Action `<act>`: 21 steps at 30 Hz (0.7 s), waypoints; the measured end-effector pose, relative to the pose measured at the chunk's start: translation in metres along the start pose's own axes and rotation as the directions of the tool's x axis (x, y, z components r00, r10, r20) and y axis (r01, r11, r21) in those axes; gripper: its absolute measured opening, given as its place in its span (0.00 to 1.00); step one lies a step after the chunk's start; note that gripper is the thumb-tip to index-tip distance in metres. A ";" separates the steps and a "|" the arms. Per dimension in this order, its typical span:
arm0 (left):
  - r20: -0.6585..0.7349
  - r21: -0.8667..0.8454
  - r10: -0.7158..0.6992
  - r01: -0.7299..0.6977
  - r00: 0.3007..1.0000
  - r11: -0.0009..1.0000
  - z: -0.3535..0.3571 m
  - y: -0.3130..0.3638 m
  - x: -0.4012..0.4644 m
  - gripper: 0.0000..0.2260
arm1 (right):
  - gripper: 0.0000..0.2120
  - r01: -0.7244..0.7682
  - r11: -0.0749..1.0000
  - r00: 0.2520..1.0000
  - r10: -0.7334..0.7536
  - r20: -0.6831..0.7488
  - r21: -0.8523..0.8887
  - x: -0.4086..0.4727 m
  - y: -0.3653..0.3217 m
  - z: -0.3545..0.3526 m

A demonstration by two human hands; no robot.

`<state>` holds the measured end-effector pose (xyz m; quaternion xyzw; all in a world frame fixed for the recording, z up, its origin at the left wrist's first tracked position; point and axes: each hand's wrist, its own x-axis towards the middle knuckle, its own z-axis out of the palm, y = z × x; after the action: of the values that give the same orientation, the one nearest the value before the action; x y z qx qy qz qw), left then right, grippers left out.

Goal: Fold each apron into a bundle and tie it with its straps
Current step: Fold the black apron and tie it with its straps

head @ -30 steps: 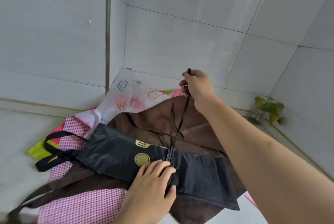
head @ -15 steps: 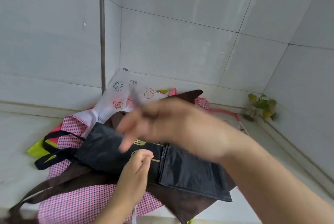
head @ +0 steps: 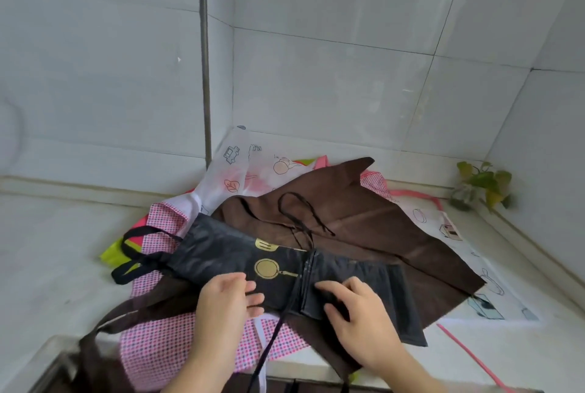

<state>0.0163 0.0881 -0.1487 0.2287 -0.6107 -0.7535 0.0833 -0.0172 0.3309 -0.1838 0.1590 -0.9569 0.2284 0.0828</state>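
The left hand [head: 228, 296] lies on the near edge of the folded black apron [head: 294, 269], fingers fairly straight and pressing the cloth flat. The right hand [head: 357, 313] rests just to the right of the apron's middle, its fingers bent into the fabric; whether they pinch a fold is hard to tell. Between the hands a thin black strap [head: 281, 310] crosses the bundle and trails toward the near edge, with another loop of strap [head: 300, 212] lying behind on the brown apron [head: 380, 228]. Beneath are a pink checked apron [head: 177, 345] and a white printed one [head: 253, 164], all heaped on the pale surface [head: 47, 250]. A small plant [head: 481, 183] sits in the right corner.
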 end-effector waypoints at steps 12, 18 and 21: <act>-0.051 -0.317 -0.325 0.293 0.944 0.902 -0.043 0.016 0.007 0.10 | 0.17 0.010 0.997 1.000 -0.009 -0.013 0.072 -0.001 -0.001 0.003; -0.135 0.170 -0.187 0.208 0.973 0.963 -0.048 0.034 0.052 0.12 | 0.18 -0.003 0.998 1.000 0.003 0.000 0.060 -0.002 -0.001 0.002; -0.159 0.344 -0.037 0.091 0.987 0.935 -0.046 0.041 0.062 0.12 | 0.18 0.001 0.998 1.000 -0.001 0.003 0.056 -0.003 0.000 0.002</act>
<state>-0.0239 0.0129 -0.1314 0.3155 -0.7191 -0.6160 0.0622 -0.0148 0.3306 -0.1859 0.1621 -0.9502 0.2549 0.0771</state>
